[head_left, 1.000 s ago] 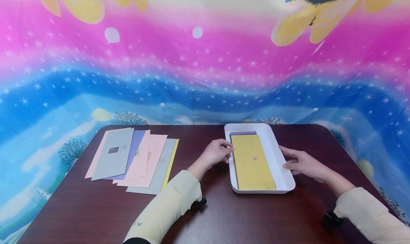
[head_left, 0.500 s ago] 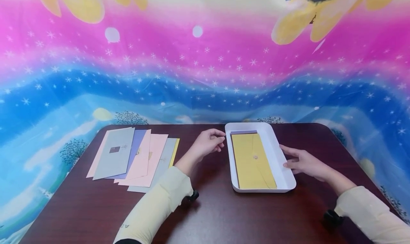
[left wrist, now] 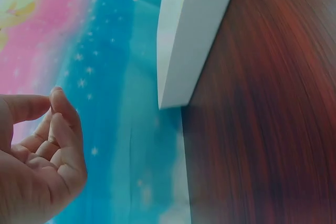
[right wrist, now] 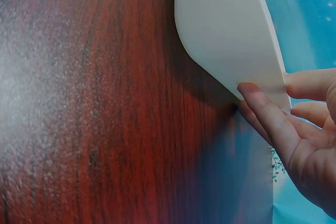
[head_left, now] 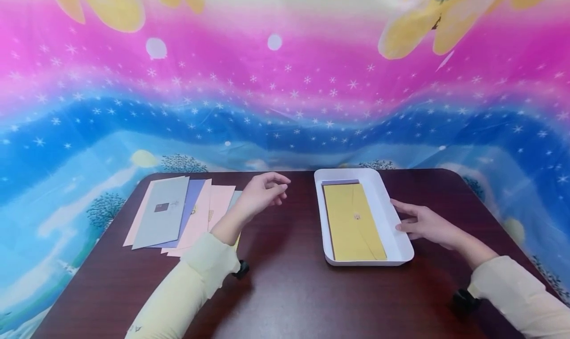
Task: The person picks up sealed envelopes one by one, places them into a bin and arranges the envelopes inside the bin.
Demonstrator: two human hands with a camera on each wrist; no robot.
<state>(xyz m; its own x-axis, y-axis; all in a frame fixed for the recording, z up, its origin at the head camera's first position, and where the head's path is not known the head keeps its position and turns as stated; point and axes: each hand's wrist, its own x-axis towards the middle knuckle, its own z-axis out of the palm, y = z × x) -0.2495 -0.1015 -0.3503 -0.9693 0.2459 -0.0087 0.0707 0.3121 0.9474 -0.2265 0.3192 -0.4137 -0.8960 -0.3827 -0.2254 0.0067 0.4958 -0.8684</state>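
Observation:
My left hand [head_left: 262,193] hangs over the table between the envelopes and the tray, with nothing in it. Its fingers curl loosely, thumb near a fingertip in the left wrist view, where the tray's white side [left wrist: 194,40] stands apart from it. My right hand [head_left: 427,225] touches the outer right side of the white tray [head_left: 383,215]; the fingers [right wrist: 262,111] rest against the wall and rim in the right wrist view. A yellow envelope [head_left: 354,235] lies flat in the tray, over a purple one [head_left: 340,182] that mostly stays hidden.
Several fanned envelopes lie at the table's left: a grey one [head_left: 158,220] on top, purple [head_left: 192,193] and pink ones [head_left: 222,195] beside it. My left forearm partly covers them. A printed curtain [head_left: 276,106] hangs behind the dark wooden table [head_left: 294,289].
My left hand has moved left, away from the tray's left rim and toward the fanned envelopes. The right hand stays at the tray's side.

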